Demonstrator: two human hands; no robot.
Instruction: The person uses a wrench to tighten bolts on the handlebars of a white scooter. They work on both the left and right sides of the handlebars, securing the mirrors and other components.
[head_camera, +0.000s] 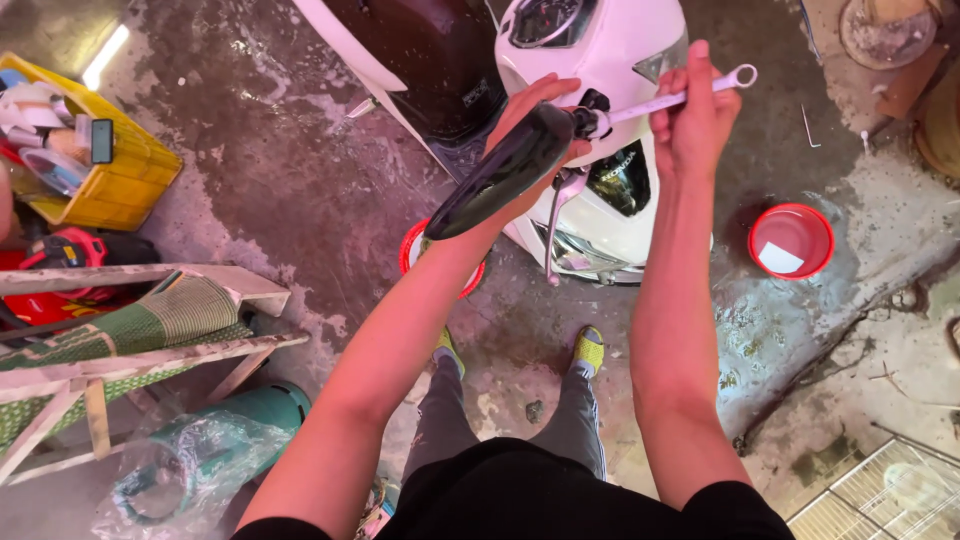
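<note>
Gripping one black mirror (510, 170) above the white scooter (600, 120), the left hand (540, 120) curls shut around it; the right hand (695, 115) closes on one silver wrench (680, 97) at the mirror's base. Two red bowls (791, 240) flank the scooter's front, bare concrete floor (290, 170) lying open to the left.
</note>
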